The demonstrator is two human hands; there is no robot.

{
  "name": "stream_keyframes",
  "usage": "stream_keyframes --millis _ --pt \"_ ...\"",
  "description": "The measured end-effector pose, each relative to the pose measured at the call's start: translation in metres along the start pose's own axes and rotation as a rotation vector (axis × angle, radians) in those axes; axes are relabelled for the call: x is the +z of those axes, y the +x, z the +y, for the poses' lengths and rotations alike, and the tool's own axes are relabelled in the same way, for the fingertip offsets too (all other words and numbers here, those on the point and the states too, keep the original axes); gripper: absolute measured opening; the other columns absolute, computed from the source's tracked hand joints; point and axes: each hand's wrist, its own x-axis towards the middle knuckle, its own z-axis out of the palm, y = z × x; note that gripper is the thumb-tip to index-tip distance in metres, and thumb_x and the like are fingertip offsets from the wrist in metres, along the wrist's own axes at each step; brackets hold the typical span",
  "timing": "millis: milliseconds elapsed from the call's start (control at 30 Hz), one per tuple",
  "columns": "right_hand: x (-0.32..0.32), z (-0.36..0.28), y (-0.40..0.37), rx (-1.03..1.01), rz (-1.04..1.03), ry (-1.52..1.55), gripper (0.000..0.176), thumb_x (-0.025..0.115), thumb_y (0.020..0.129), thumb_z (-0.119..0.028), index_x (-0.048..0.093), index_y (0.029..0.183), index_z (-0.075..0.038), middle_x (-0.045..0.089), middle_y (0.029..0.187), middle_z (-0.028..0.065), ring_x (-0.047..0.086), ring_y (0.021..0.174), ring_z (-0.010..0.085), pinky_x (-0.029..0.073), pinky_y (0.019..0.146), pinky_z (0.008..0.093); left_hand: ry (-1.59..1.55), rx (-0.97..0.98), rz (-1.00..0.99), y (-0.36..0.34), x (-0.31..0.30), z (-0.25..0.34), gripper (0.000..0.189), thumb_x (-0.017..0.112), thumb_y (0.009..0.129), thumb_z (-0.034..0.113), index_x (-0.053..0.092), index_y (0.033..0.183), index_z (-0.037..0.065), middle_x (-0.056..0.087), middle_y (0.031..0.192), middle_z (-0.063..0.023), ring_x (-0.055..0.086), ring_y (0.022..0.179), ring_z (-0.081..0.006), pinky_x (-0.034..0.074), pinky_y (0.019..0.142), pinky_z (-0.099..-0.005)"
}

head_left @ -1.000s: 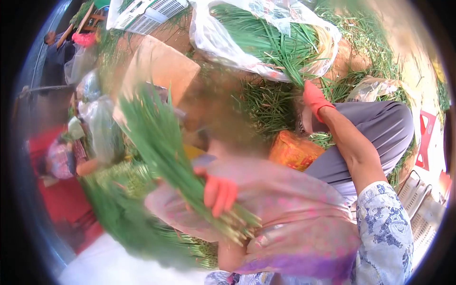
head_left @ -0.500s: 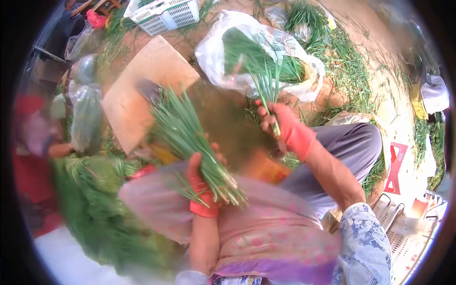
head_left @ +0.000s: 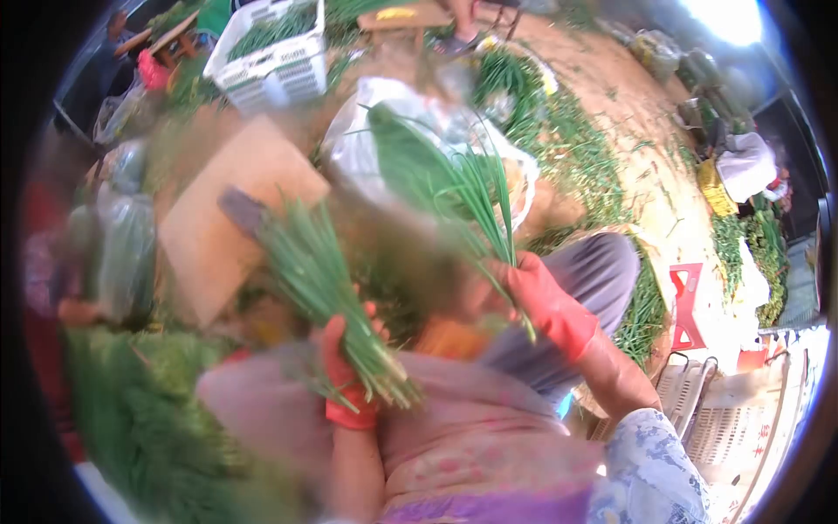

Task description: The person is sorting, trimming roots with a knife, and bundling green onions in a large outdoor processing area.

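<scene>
My left hand [head_left: 347,375], in a red rubber glove, is wrapped round a thick bunch of green chives [head_left: 314,279]. The bunch slants over my lap, pale cut ends toward me and leaf tips pointing up and left. To the right, my right hand [head_left: 550,306], gloved the same way, pinches a thinner bundle of long chives [head_left: 499,205], tips upward. Just beyond it lies a white plastic bag [head_left: 351,144] with more chives [head_left: 406,162] inside. Blur hides some detail between my hands.
A tan board [head_left: 236,210] lies ahead on the left. Behind it stands a white crate [head_left: 275,74] holding greens. Heaped greens [head_left: 148,410] lie at my left, near another person [head_left: 52,297]. A red stool [head_left: 687,306] and a pale slotted basket [head_left: 724,410] are at my right.
The view has shifted, so most things appear lower and farther left. My right hand still holds a thin bundle, now looking fuller and longer. My left hand keeps its bunch.
</scene>
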Motion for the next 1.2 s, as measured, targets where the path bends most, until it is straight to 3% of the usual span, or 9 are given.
stream_keyframes --millis 100,333,533,567,667,800,833,1000,1200 --pt "-0.036 -0.047 -0.014 -0.198 0.184 -0.182 0.035 0.053 0.106 -0.03 0.052 0.128 -0.003 0.074 0.089 0.0113 0.049 0.042 0.0089 0.037 0.04 0.0238 0.012 0.021 -0.044 -0.001 -0.002 -0.001 0.061 0.06 0.099 0.029 0.04 0.149 0.003 0.063 0.107 -0.0101 0.064 0.08 -0.0184 0.057 0.071 -0.0348" --pt "-0.163 -0.062 -0.008 -0.4 0.563 -0.161 0.023 0.051 0.102 -0.02 0.047 0.112 -0.001 0.073 0.094 0.0186 0.057 0.045 0.0135 0.044 0.04 0.0272 -0.096 -0.013 -0.15 -0.001 -0.014 -0.011 0.061 0.053 0.103 0.03 0.032 0.154 0.005 0.063 0.112 -0.0127 0.067 0.086 -0.0214 0.06 0.074 -0.0404" --pt "-0.282 -0.006 0.052 -0.39 0.784 -0.4 0.036 0.057 0.1 -0.033 0.06 0.118 -0.002 0.073 0.099 0.0154 0.069 0.09 0.0202 0.054 0.076 0.0344 0.062 -0.011 -0.124 0.001 -0.029 -0.006 0.059 0.051 0.104 0.03 0.034 0.155 0.006 0.062 0.119 -0.0136 0.064 0.089 -0.0203 0.059 0.078 -0.0399" --pt "-0.289 -0.002 0.044 -0.374 0.845 -0.526 0.037 0.058 0.099 -0.034 0.07 0.101 0.0 0.073 0.094 0.0152 0.065 0.092 0.0203 0.048 0.083 0.0374 0.065 -0.02 -0.132 0.003 -0.03 -0.005 0.058 0.051 0.104 0.03 0.034 0.155 0.007 0.062 0.119 -0.0136 0.064 0.089 -0.0199 0.059 0.079 -0.0399" --pt "-0.309 0.008 0.048 -0.606 0.921 -0.291 0.036 0.059 0.1 -0.034 0.07 0.101 0.0 0.072 0.091 0.0136 0.065 0.087 0.0193 0.048 0.083 0.0351 0.003 -0.045 -0.142 0.004 -0.026 -0.002 0.058 0.05 0.104 0.029 0.033 0.156 0.008 0.062 0.119 -0.0136 0.063 0.091 -0.0203 0.058 0.083 -0.0412" --pt "-0.282 -0.013 0.025 -0.497 0.836 0.098 0.031 0.06 0.1 -0.033 0.064 0.101 -0.002 0.07 0.079 0.0082 0.054 0.053 0.0142 0.043 0.051 0.0293 0.012 -0.107 -0.157 0.012 -0.015 0.0 0.061 0.053 0.103 0.028 0.031 0.156 0.008 0.062 0.12 -0.014 0.062 0.093 -0.0218 0.057 0.083 -0.0407" --pt "-0.286 -0.017 0.031 -0.516 0.812 0.097 0.03 0.06 0.1 -0.033 0.061 0.103 -0.003 0.069 0.077 0.0074 0.044 0.043 0.0099 0.032 0.04 0.0278 0.057 -0.102 -0.131 0.014 -0.009 0.002 0.061 0.054 0.103 0.029 0.031 0.156 0.008 0.061 0.12 -0.014 0.062 0.093 -0.0221 0.057 0.083 -0.0404" --pt "-0.156 -0.077 0.004 -0.388 0.325 0.023 0.039 0.06 0.1 -0.043 0.062 0.101 -0.004 0.067 0.072 0.0056 0.039 0.04 0.0074 0.028 0.038 0.0259 0.008 -0.03 -0.14 0.022 0.031 -0.021 0.061 0.06 0.099 0.03 0.039 0.151 0.004 0.063 0.126 -0.0186 0.066 0.088 -0.0205 0.058 0.079 -0.0379" --pt "0.016 -0.029 0.029 -0.138 -0.217 -0.211 0.066 0.052 0.095 -0.068 0.058 0.11 -0.005 0.068 0.077 0.0071 0.048 0.049 0.011 0.039 0.044 0.028 0.092 -0.052 -0.152 0.022 0.033 -0.022 0.063 0.059 0.099 0.035 0.04 0.152 0.009 0.059 0.138 -0.0184 0.068 0.095 -0.0192 0.059 0.082 -0.0362"
